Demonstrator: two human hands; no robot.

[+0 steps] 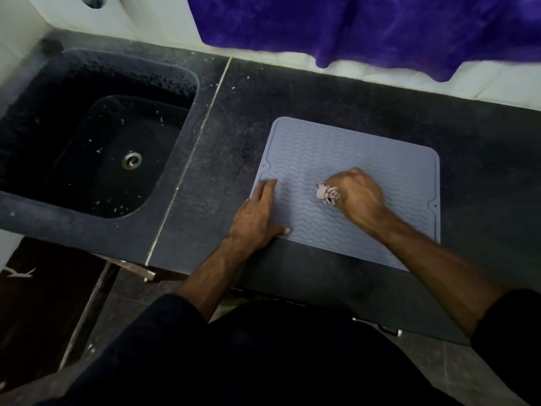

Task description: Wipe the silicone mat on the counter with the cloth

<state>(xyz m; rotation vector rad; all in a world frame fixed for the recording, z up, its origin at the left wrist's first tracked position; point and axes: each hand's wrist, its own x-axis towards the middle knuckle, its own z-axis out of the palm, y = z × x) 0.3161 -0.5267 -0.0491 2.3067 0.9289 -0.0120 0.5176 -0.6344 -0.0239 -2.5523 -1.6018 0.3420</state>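
Fingers of our right hand (358, 194) clench the bunched cloth (328, 194) mid-mat; left hand (257, 213) fingers lie flat, pinning the silicone mat (366, 148) edge to the bench (322, 89). Mat looks floppy, likely to creep; cloth soft, best kept balled.

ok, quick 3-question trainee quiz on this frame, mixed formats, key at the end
1. True or false: the left hand lies flat on the silicone mat, at its left edge.
2. Multiple choice: the right hand grips A) a sponge, B) a bunched cloth, C) nothing.
3. Fill in: the sink is set into the counter on the mat's ___ side.

Key: 1 true; 2 B; 3 left.
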